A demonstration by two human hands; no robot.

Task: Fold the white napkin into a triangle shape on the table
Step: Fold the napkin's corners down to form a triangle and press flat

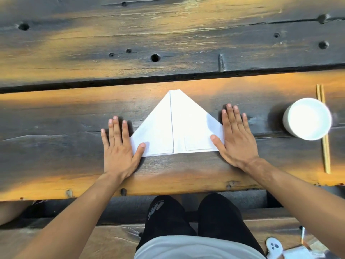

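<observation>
The white napkin (pixel 175 126) lies flat on the dark wooden table (pixel 168 172), folded into a triangle with its tip pointing away from me and a centre seam running down it. My left hand (pixel 119 148) rests palm down at the triangle's left corner, thumb on the napkin. My right hand (pixel 236 137) lies flat over the right corner, thumb on the paper. Both hands have spread fingers and hold nothing.
A white cup (pixel 307 118) stands to the right, with a pair of wooden chopsticks (pixel 323 131) lying partly under it. A wide gap (pixel 130 81) splits the table planks behind the napkin. My knees show below the table's near edge.
</observation>
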